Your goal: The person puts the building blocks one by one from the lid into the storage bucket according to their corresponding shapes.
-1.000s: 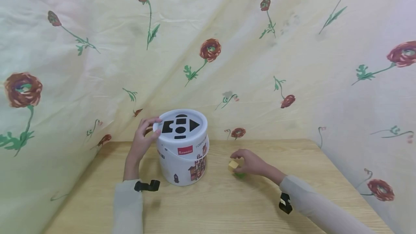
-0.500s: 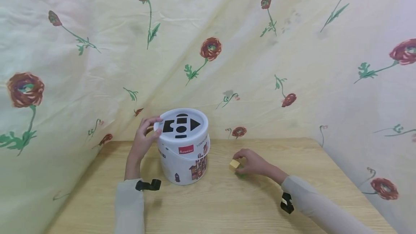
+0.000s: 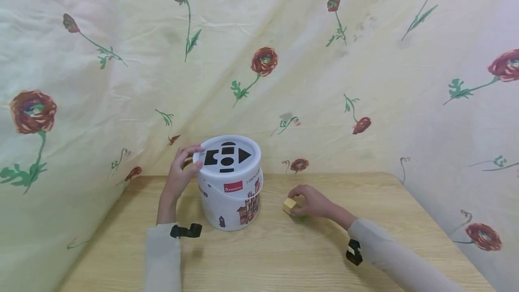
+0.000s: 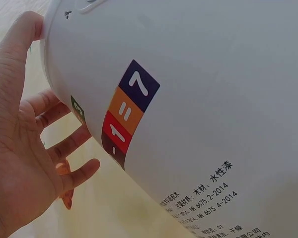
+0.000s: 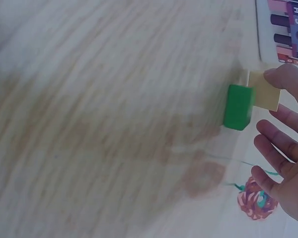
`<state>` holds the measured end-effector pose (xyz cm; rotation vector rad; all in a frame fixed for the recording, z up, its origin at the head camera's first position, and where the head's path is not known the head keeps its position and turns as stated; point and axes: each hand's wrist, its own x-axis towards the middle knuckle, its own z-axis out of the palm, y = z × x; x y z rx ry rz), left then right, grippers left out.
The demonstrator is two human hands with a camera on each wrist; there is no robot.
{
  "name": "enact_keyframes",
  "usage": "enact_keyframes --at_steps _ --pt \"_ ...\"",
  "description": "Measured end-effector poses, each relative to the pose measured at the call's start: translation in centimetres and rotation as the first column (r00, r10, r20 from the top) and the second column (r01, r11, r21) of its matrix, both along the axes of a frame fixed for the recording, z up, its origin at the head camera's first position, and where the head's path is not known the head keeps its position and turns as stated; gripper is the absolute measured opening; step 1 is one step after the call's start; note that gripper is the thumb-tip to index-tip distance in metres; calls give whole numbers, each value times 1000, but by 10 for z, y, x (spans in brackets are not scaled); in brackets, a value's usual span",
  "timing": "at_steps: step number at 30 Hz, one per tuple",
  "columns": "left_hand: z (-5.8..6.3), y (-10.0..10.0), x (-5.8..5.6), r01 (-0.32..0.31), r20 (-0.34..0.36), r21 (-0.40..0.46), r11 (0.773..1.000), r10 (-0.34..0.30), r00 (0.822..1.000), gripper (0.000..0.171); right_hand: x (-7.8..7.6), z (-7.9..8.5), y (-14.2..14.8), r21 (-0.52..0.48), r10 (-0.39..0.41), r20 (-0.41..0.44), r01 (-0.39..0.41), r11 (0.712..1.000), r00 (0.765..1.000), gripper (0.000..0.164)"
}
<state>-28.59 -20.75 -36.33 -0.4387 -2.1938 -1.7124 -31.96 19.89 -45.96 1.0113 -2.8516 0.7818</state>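
Observation:
A white toy-block bucket [image 3: 230, 206] stands upright on the table, its lid [image 3: 242, 168] pierced with several shaped holes. My left hand [image 3: 179, 178] holds the lid's left rim, thumb in front and fingers behind. In the left wrist view, that hand's fingers [image 4: 69, 144] curve along the bucket's side. Right of the bucket, my right hand [image 3: 314, 203] pinches a yellow wooden block [image 3: 289, 205] between thumb and forefinger, low over the table. A green block [image 5: 239, 107] sits right beside the yellow one in the right wrist view. In the head view, my hand mostly hides it.
The wooden table [image 3: 251, 260] runs back to a flower-printed cloth [image 3: 308, 80] that hangs behind and at both sides. A thin white handle [image 3: 243, 198] droops across the bucket's front. Each sleeve carries a black wrist mount [image 3: 186, 230].
My right hand has shifted slightly left with the yellow block, which has turned a little. The left hand keeps its hold on the lid's rim, and the bucket stays put.

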Motion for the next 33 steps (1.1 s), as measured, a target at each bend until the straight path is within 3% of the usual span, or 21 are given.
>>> enact_keyframes --at_steps 5,10,13,17,29,33 --pt "-2 0 -2 -5 2 3 1000 5 1000 43 -2 8 -4 -64 3 25 -2 998 1000 37" --pt "-16 -5 -15 -14 -3 4 1000 14 1000 43 -6 20 -9 -149 -18 28 22 989 999 36" --pt "-24 -8 -22 -17 -11 7 1000 17 1000 42 -10 32 -13 -190 -30 -24 25 981 999 34" --pt "-27 -10 -25 -11 -24 10 1000 11 1000 42 -13 53 -21 -223 -46 -79 27 974 996 32" --pt "-28 -11 -25 1 -36 23 1000 0 999 42 -17 126 -51 -287 -128 -54 107 952 990 39" --pt "-28 -10 -25 -2 -29 23 1000 2 1000 43 -20 141 -59 -335 -130 -68 100 937 989 35"
